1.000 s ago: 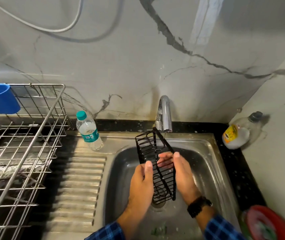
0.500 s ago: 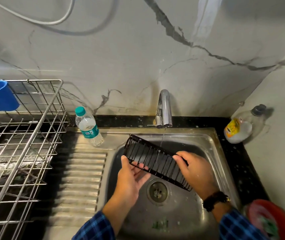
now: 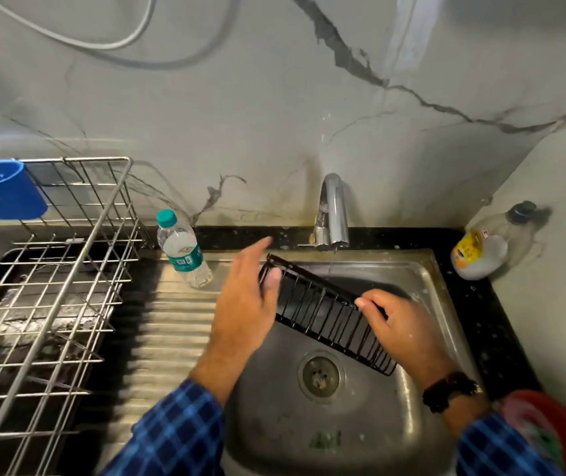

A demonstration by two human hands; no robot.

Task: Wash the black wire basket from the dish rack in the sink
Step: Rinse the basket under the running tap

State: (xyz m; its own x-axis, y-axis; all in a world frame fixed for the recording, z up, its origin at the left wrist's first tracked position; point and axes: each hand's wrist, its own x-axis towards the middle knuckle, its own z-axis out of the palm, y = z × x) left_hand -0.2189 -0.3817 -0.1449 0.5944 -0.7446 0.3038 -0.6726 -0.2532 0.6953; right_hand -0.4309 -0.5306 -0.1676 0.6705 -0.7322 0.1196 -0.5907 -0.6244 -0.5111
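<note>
Dish rack [image 3: 34, 304] of steel wire fills the left of the frame, a blue plastic holder [image 3: 3, 188] hooked on its upper left rim. Just right of it a clear water bottle [image 3: 183, 250] with a teal cap stands at the top of the ribbed drainboard [image 3: 171, 324]. Next comes the left hand [image 3: 243, 304], over the seam between drainboard and sink [image 3: 432, 286]: fingers straight and loosely spread, pointing to the upper right, thumb against the left end of the black wire basket [image 3: 326, 314], gripping nothing. The basket hangs tilted above the sink bowl, left end higher in the frame, right end lower, just up and right of the drain [image 3: 321, 376]. A thin stream of water runs from the faucet [image 3: 334, 214] at top centre down to the basket's upper rim. The right hand [image 3: 401, 331], a dark watch [image 3: 450, 391] on its wrist, curls its fingers over that rim and holds the basket. At the far right a pale plastic bottle [image 3: 480, 250] with a yellow label sits in the counter corner, and a blurred red object [image 3: 549, 431] shows at the lower right edge.
</note>
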